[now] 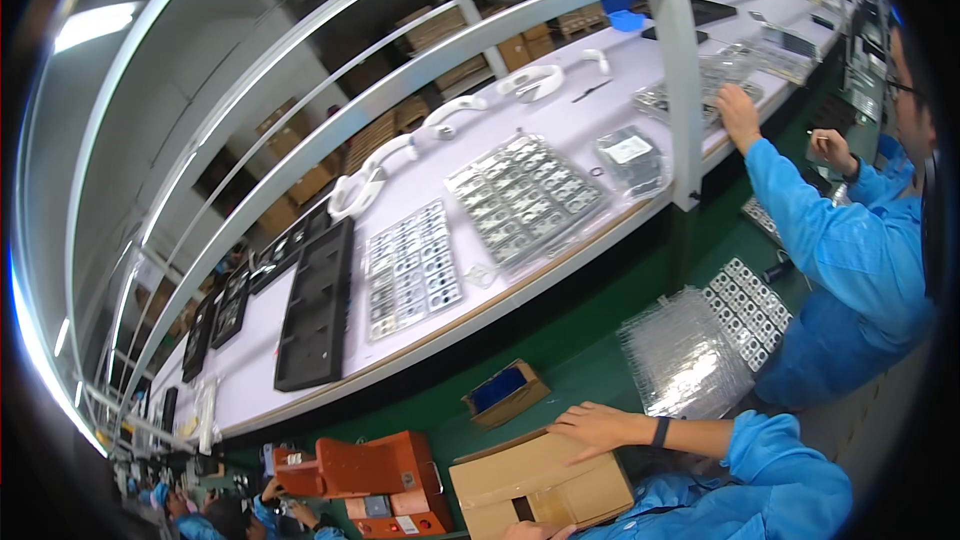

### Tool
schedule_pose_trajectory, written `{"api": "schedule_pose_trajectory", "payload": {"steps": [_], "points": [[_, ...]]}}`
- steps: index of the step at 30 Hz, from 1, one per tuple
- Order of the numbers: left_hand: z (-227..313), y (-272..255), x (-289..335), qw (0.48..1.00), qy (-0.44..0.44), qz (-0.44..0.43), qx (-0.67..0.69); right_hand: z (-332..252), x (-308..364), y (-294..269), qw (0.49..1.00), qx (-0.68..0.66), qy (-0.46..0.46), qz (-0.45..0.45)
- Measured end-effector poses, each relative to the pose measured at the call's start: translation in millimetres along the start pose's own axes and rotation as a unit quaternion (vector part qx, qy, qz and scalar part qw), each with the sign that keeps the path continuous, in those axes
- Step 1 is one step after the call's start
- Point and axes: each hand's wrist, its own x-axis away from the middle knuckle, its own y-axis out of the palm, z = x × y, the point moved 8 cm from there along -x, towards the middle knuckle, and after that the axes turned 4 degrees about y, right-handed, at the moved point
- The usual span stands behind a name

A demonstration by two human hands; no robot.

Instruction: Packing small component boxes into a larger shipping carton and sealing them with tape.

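My right hand (598, 430), with a black band at the wrist, lies on top of a brown cardboard box (490, 480). Its fingers are stretched out and spread over the lid near the far edge. A small dark rectangular gap shows in the box's top. At the bottom rim of the view, my left hand (538, 530) is at the box's near side. Most of it is cut off, so its grip does not show. Left of the box stands an orange-red machine (370, 470). Beyond it sits a small open carton (506, 392) with a blue inside.
A metal-framed bench (400, 360) runs diagonally, bearing part trays (527, 196), a black tray (316, 305) and white curved devices (530, 83). Clear plastic trays (680, 355) lie right of the box. A blue-sleeved co-worker (850, 230) reaches toward the bench at right.
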Motion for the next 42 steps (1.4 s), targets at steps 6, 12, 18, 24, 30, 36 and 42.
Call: {"api": "schedule_pose_trajectory", "payload": {"steps": [6, 12, 18, 24, 30, 36, 42], "points": [[-16, 16, 14, 0.998, 0.028, 0.016, -0.047, -22, 32, -10, 0.988, 0.140, -0.051, -0.027], [-41, 30, 5, 0.879, 0.123, 0.365, -0.282, -23, 30, 10, 0.972, 0.218, -0.028, -0.083], [-53, 28, -5, 0.836, 0.139, 0.432, -0.309, -42, 18, 19, 0.937, 0.310, -0.029, -0.157], [-66, 27, -7, 0.799, 0.158, 0.474, -0.334, -41, 12, 15, 0.955, 0.251, -0.024, -0.157], [-69, 25, -5, 0.798, 0.181, 0.493, -0.294, -41, 13, 7, 0.967, 0.213, -0.032, -0.135], [-71, 24, -7, 0.820, 0.169, 0.474, -0.273, -41, 13, 6, 0.964, 0.219, -0.042, -0.143], [-84, 26, -14, 0.831, 0.177, 0.469, -0.239, -22, 1, 12, 0.956, 0.204, -0.048, -0.203]]}}
